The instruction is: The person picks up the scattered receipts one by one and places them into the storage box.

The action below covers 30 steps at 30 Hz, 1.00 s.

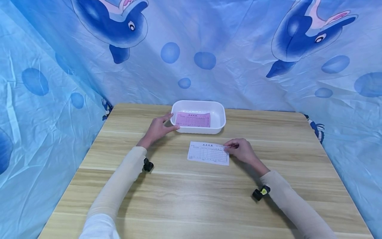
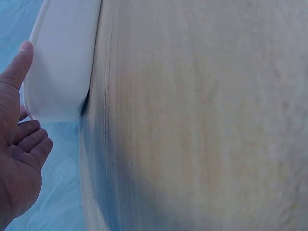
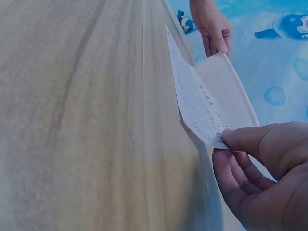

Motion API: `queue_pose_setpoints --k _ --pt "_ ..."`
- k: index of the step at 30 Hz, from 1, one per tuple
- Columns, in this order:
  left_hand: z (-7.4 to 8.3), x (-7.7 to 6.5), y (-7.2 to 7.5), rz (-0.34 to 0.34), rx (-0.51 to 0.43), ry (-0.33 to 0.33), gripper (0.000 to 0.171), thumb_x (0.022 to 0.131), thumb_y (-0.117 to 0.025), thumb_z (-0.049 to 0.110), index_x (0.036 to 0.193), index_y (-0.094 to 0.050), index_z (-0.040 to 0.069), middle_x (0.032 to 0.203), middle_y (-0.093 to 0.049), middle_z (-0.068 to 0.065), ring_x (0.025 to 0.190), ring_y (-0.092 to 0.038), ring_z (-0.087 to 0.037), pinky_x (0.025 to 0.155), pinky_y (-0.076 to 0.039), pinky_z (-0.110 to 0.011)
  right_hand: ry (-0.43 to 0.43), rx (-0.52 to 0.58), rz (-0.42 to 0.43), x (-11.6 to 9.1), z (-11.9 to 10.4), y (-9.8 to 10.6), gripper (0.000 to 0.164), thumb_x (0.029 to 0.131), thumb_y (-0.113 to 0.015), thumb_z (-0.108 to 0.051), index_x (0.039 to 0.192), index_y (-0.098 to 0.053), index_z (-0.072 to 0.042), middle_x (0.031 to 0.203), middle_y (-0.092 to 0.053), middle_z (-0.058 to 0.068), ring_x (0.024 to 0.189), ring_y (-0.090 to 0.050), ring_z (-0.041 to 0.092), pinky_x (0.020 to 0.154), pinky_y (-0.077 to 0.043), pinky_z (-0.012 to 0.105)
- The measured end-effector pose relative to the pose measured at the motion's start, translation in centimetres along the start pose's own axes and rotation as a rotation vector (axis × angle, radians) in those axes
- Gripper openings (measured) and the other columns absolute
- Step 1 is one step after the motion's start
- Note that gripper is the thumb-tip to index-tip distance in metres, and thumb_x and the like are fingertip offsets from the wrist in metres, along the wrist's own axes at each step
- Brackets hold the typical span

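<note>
A white plastic tray [image 1: 218, 122] stands at the far side of the table, with a pink printed slip [image 1: 194, 120] lying inside it. At the tray's left end my left hand [image 1: 159, 128] holds the near corner, thumb on the front rim and index finger at the left rim. The other fingers of the left hand [image 2: 24, 159] curl loosely beside the tray wall [image 2: 62, 62]. My right hand [image 1: 241, 150] pinches a white printed form [image 1: 207, 153] by its upper right corner, thumb on top and fingers beneath. The form [image 3: 192, 96] slants above the table in the right wrist view.
The wood-grain table [image 1: 191, 199] extends toward me and to both sides. A blue curtain [image 1: 238, 86] with dolphins hangs directly behind the table's back edge and along its sides. A small black camera sits on each wrist.
</note>
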<state>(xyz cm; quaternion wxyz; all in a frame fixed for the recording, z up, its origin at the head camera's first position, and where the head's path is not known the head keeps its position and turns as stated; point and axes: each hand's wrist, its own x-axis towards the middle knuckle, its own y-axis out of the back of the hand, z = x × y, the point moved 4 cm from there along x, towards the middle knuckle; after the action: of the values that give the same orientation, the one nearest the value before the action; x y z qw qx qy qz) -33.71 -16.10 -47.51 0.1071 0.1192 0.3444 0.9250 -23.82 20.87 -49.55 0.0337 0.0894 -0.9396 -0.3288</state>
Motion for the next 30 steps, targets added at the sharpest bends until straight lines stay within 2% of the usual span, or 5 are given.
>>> queue_pose_setpoints --k 5,9,15,24,30 --pt "0.1 0.1 0.0 -0.007 -0.009 0.006 0.086 0.083 -0.082 0.053 0.149 -0.051 0.007 0.159 -0.042 -0.013 0.148 -0.039 -0.031 0.118 -0.039 -0.048 -0.042 0.125 -0.037 -0.1 0.2 -0.2 0.013 0.093 -0.074 -0.006 0.105 -0.078 -0.002 0.097 -0.076 0.013 0.079 -0.071 0.016 0.065 -0.061 0.027" --pt "0.1 0.1 0.0 -0.014 -0.009 0.009 0.087 0.083 -0.081 0.054 0.149 -0.051 0.008 0.16 -0.042 -0.012 0.148 -0.038 -0.031 0.117 -0.041 -0.047 -0.079 0.202 -0.064 -0.2 0.2 -0.4 0.016 0.095 -0.071 -0.003 0.11 -0.075 0.001 0.099 -0.075 0.016 0.079 -0.073 0.018 0.067 -0.064 0.03" --pt "-0.1 0.2 0.0 -0.017 -0.002 0.008 0.089 0.082 -0.082 0.055 0.15 -0.05 0.007 0.16 -0.041 -0.014 0.148 -0.037 -0.033 0.12 -0.035 -0.05 -0.072 0.23 -0.047 0.0 -0.1 -0.3 0.019 0.095 -0.071 -0.002 0.112 -0.073 0.005 0.099 -0.075 0.019 0.079 -0.074 0.019 0.067 -0.064 0.031" --pt "-0.2 0.1 0.0 -0.011 -0.022 0.0 0.088 0.082 -0.081 0.056 0.149 -0.05 0.007 0.16 -0.04 -0.015 0.148 -0.038 -0.032 0.12 -0.035 -0.05 -0.092 0.24 -0.014 0.0 -0.7 0.2 0.019 0.094 -0.073 -0.004 0.112 -0.074 0.002 0.099 -0.075 0.016 0.083 -0.073 0.016 0.068 -0.063 0.03" --pt "-0.1 0.1 0.0 -0.009 -0.011 -0.007 0.087 0.084 -0.081 0.054 0.15 -0.05 0.007 0.16 -0.04 -0.015 0.148 -0.038 -0.032 0.12 -0.034 -0.049 -0.074 0.228 0.001 0.0 -1.3 0.8 0.02 0.094 -0.075 -0.008 0.112 -0.074 0.0 0.1 -0.077 0.014 0.084 -0.072 0.014 0.068 -0.061 0.025"
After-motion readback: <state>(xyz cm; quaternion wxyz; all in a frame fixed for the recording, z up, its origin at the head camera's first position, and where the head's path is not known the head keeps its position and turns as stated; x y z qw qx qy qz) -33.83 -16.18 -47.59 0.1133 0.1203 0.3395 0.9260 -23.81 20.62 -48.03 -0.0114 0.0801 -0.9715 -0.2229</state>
